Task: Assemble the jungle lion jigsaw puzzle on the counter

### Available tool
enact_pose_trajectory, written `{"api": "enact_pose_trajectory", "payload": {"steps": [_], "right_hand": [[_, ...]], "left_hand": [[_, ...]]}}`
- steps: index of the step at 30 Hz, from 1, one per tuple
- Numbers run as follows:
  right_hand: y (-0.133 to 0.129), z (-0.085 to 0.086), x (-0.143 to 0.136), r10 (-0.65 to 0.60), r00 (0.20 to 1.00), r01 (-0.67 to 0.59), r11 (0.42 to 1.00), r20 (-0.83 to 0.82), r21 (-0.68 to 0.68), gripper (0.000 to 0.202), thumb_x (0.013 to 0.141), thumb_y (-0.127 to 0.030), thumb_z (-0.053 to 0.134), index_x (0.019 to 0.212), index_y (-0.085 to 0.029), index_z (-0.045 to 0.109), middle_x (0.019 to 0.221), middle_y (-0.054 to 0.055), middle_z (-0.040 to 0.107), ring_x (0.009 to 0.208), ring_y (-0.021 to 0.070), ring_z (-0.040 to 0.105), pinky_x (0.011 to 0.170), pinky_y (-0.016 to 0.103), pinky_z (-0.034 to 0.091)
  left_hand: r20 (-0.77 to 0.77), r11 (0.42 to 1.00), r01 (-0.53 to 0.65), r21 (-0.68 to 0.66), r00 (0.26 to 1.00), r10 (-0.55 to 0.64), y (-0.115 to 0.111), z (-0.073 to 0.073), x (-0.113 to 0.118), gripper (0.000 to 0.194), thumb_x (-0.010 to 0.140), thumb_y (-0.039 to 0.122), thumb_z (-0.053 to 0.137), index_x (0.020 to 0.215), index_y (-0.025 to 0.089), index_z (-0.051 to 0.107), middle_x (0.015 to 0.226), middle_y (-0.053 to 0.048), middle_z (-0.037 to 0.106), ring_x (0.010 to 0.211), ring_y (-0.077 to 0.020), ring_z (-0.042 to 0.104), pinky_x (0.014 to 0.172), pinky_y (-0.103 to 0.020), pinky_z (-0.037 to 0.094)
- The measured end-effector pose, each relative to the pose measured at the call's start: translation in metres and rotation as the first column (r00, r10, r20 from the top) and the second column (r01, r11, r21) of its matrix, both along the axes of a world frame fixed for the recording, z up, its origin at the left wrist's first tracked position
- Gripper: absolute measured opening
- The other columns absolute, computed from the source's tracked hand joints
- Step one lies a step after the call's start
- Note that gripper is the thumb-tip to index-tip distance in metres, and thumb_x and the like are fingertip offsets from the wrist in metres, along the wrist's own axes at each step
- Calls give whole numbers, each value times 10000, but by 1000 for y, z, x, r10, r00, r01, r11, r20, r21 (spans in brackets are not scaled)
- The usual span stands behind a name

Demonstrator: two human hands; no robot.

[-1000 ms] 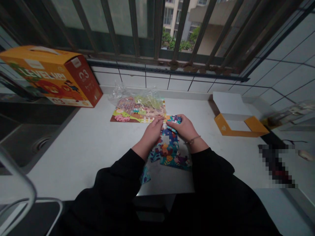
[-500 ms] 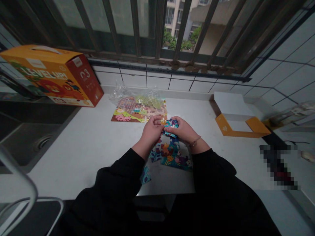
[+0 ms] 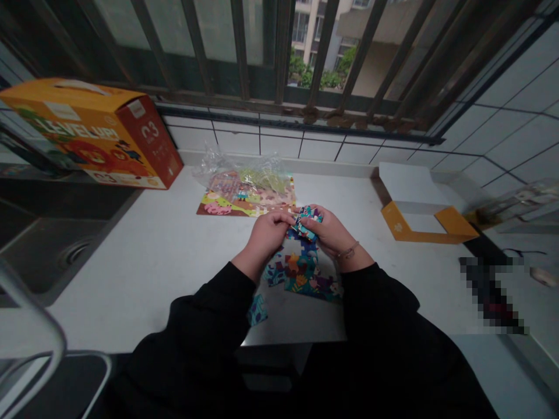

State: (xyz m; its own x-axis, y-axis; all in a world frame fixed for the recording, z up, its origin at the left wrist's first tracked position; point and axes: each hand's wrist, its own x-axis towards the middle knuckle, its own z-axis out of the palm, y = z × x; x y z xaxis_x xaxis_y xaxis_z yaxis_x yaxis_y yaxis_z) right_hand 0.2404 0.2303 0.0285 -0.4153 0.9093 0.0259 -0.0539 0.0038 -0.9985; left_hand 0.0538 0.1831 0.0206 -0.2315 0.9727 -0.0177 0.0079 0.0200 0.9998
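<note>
My right hand point(image 3: 334, 235) is closed around a small stack of jigsaw puzzle pieces point(image 3: 311, 222), blue, white and purple, with the thumb on top. My left hand point(image 3: 269, 234) is closed too, thumb and forefinger pinching at the stack's left edge; its other fingertips are partly hidden. Below both hands a partly joined jigsaw puzzle point(image 3: 305, 283) lies flat on the counter, dark blue with orange and yellow figures. Joined pieces point(image 3: 274, 274) lie at its left side. One more blue puzzle section point(image 3: 257, 311) is by my left sleeve, partly covered.
A colourful picture sheet point(image 3: 218, 205) lies behind the hands under crumpled clear plastic wrap point(image 3: 213, 169). An orange carton point(image 3: 96, 137) stands at the left by the sink point(image 3: 39, 250). An open orange-and-white box point(image 3: 430, 230) is at the right. A barred window rises behind.
The stack of puzzle pieces has turned and tilted in my right hand. My left fingers have drawn together at its edge. More of the puzzle beneath shows.
</note>
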Motion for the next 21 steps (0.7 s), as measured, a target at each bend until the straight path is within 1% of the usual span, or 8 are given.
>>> {"api": "enact_pose_trajectory", "payload": {"steps": [4,8,11,13,15,16,18,21], "right_hand": [[2,0,1,-32,989,20,996,148,82,623,706,-668,976,1052,-257,660,918,-6,726,842,214,653,815,369,552],[0,2,-1,-92,964,50,984,247,171,616,723,-652,954,1078,-251,648,918,-12,717,850,222,652,816,368,536],[0,3,-1,-182,945,112,961,273,253,615,736,-637,945,1111,-250,648,981,10,739,925,248,676,860,387,545],[2,3,4,-266,924,181,937,276,299,616,739,-642,943,1116,-254,647,989,15,738,932,255,676,869,395,549],[7,4,13,-385,888,296,897,252,329,626,741,-659,944,1121,-261,644,996,17,733,915,252,667,864,396,555],[10,4,19,-447,864,359,870,232,336,633,743,-669,944,1126,-265,644,1002,18,730,905,249,662,858,394,558],[17,2,28,-531,827,457,826,184,329,639,748,-685,942,1135,-273,643,1001,16,717,883,240,652,836,386,567],[24,-1,36,-561,823,517,807,93,285,624,782,-709,911,1143,-282,635,984,4,695,859,225,648,793,366,578]], "left_hand": [[151,998,28,59,988,-37,2,2,3,80,778,266,804,829,218,768,831,-26,758,725,-171,647,693,-273,512],[382,982,102,160,911,-157,3,4,8,183,749,228,802,918,216,733,927,-11,753,852,-170,690,822,-279,546],[375,970,128,207,905,-200,3,3,8,229,816,239,754,1042,227,727,1063,-29,773,1006,-200,729,965,-325,564],[197,973,115,200,968,-155,3,1,4,250,898,250,692,1144,235,729,1190,-62,784,1149,-239,732,1085,-394,549],[-107,973,129,190,988,-110,2,-1,1,292,962,238,630,1235,231,733,1334,-104,771,1304,-282,698,1196,-463,496],[-270,967,164,195,957,-107,2,-2,0,320,981,229,612,1277,223,733,1399,-123,755,1370,-299,670,1242,-488,461],[-538,936,293,197,830,-147,0,-3,2,377,1005,235,616,1368,205,715,1515,-155,709,1480,-327,602,1313,-512,390],[-755,889,446,105,617,-221,-1,-5,10,489,1030,312,665,1502,185,656,1588,-193,663,1553,-374,527,1349,-554,328]]}}
